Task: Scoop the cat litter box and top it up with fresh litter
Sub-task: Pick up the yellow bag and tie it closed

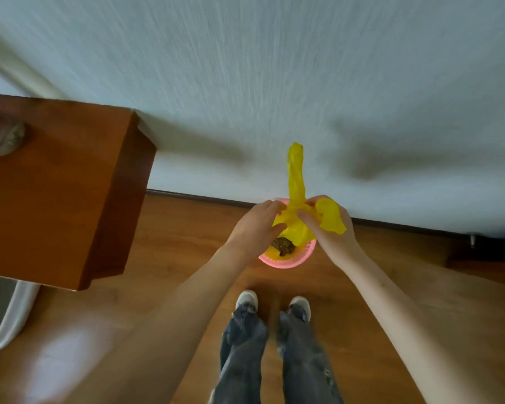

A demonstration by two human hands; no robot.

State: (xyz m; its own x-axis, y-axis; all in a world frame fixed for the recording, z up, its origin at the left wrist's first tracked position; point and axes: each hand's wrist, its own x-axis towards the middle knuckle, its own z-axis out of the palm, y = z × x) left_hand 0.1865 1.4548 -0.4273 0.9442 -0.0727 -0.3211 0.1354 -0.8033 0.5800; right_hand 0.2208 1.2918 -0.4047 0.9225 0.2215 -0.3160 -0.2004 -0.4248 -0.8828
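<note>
Now the yellow waste bag is being tied off over the pink bin on the floor by the far wall.
Both hands, left and right, pinch its handles, fingers curled; clumps show inside. Scooping looks finished; next comes knotting the handles tight, then fetching fresh litter. A wooden cabinet stands left.

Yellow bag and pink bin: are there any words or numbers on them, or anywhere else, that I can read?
No readable text anywhere in this picture.
Yellow bag: plain, no print shows.
Pink bin: a tiny dark mark sits near the rim by the right hand, too small and blurred to read.
Wooden cabinet, wall and floor: no labels or signs.
</note>
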